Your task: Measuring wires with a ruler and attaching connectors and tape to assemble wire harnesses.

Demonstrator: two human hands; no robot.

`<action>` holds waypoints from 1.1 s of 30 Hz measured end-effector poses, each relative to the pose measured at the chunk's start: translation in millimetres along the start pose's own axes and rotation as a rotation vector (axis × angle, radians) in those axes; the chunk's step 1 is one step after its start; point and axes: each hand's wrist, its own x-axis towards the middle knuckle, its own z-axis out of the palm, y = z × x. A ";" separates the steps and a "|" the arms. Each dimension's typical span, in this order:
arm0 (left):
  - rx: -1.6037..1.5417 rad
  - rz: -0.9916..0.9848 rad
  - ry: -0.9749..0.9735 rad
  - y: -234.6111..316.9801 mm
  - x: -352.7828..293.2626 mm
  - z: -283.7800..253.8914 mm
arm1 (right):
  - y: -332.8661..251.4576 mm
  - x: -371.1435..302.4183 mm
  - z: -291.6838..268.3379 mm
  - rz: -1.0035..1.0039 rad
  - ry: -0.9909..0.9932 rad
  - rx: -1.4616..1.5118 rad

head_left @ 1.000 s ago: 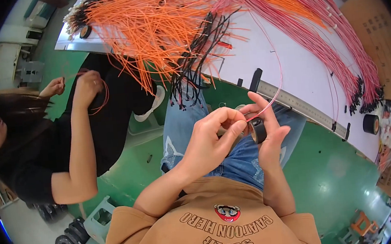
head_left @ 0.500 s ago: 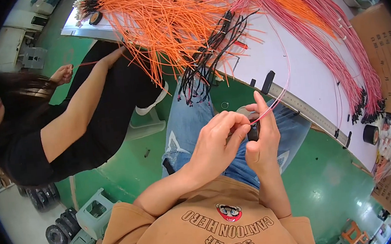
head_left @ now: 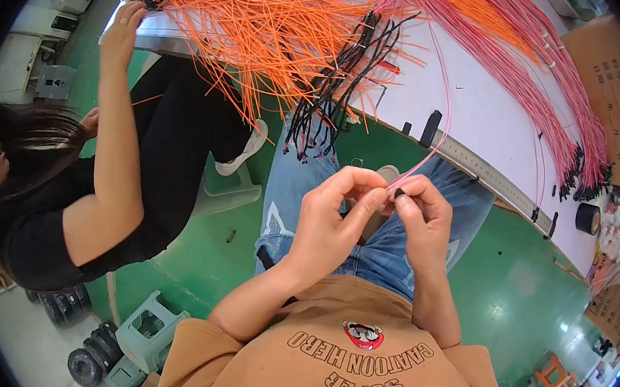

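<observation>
My left hand [head_left: 335, 217] pinches a thin pink wire [head_left: 431, 153] between thumb and forefinger, above my lap. Fingertip to fingertip with it, my right hand [head_left: 428, 219] is closed, thumb against curled forefinger, where the wire passes. A small black piece [head_left: 399, 193] shows at the right thumb tip; the fingers cover the rest, so I cannot tell its kind. From my hands the wire curves up over the table's edge onto the white tabletop [head_left: 481, 113].
Orange wires [head_left: 257, 34] with black sleeves [head_left: 336, 79] hang over the near edge. Pink wire bundles [head_left: 515, 77] lie right, beside a steel ruler [head_left: 479, 170], black tape roll [head_left: 588, 218] and carton [head_left: 610, 90]. A co-worker [head_left: 94, 199] sits left, near a stool [head_left: 147, 325].
My right fingers, stretched upward before, have curled in to pinch beside my left fingertips. The black object between my hands is now mostly covered. The co-worker's arm has risen to the table's far left.
</observation>
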 end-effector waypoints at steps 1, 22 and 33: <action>-0.045 0.013 0.024 0.8 -0.9 -1.2 | -1.6 1.3 -0.5 0.003 0.000 0.000; 0.161 0.051 0.039 13.1 -5.5 -2.8 | -6.3 11.0 -5.1 0.136 -0.182 0.140; 0.451 0.230 0.057 -7.5 -7.3 -1.7 | -17.3 -7.5 11.0 0.182 -0.045 -0.046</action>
